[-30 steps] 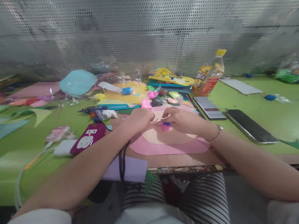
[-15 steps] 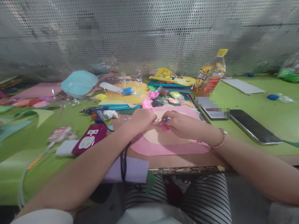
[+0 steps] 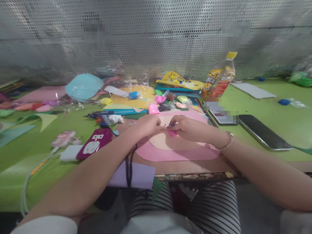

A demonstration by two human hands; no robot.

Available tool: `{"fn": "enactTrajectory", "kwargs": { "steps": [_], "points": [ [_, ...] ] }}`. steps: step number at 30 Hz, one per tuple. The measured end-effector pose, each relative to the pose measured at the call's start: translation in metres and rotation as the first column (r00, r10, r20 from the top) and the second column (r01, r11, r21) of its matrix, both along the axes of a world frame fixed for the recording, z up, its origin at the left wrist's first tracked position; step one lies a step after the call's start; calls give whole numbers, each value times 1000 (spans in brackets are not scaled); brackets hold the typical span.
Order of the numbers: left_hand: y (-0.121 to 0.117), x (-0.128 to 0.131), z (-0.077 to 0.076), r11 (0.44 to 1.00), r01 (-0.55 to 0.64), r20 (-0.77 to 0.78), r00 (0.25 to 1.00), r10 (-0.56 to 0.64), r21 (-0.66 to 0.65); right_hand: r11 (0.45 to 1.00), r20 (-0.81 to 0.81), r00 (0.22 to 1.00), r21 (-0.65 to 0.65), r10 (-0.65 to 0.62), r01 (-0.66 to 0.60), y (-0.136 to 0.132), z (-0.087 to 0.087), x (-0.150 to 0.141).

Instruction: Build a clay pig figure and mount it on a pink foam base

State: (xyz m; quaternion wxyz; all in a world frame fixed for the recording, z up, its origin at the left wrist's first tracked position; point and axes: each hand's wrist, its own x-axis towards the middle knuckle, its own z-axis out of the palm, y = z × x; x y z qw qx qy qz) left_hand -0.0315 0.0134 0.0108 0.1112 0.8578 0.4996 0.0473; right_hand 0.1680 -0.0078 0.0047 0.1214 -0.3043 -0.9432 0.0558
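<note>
My left hand (image 3: 147, 125) and my right hand (image 3: 191, 128) meet fingertip to fingertip over a pink foam sheet (image 3: 177, 152) that carries a beige oval (image 3: 170, 143). Both hands are closed in a pinch. Between the fingers sits a small magenta piece (image 3: 172, 132), and my right hand also grips a thin blue tool (image 3: 174, 124) whose tip pokes out. A bracelet circles my right wrist. The sheets lie on a brown board (image 3: 190, 167) at the table's front edge.
A green table (image 3: 268, 110) holds two phones (image 3: 264, 132), a yellow-capped bottle (image 3: 219, 78), a purple charger-like case (image 3: 95, 144), a light blue foam shape (image 3: 84, 87), bagged clay lumps (image 3: 158, 100) and paper scraps. A perforated metal screen (image 3: 156, 39) stands behind.
Both hands stay pinched together over the beige oval, shifting slightly. The blue tool's tip has tilted up a little. The view moved a bit.
</note>
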Motion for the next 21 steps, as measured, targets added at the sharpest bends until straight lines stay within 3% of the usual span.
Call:
{"fn": "enactTrajectory", "kwargs": {
  "steps": [13, 21],
  "points": [
    [1, -2, -2, 1000, -1, 14, 1000, 1, -11, 1000, -11, 1000, 10, -1, 1, 3, -1, 1],
    [-2, -2, 7, 1000, 11, -52, 999, -11, 6, 999, -54, 998, 19, -26, 27, 5, 1, 2]
  ]
}}
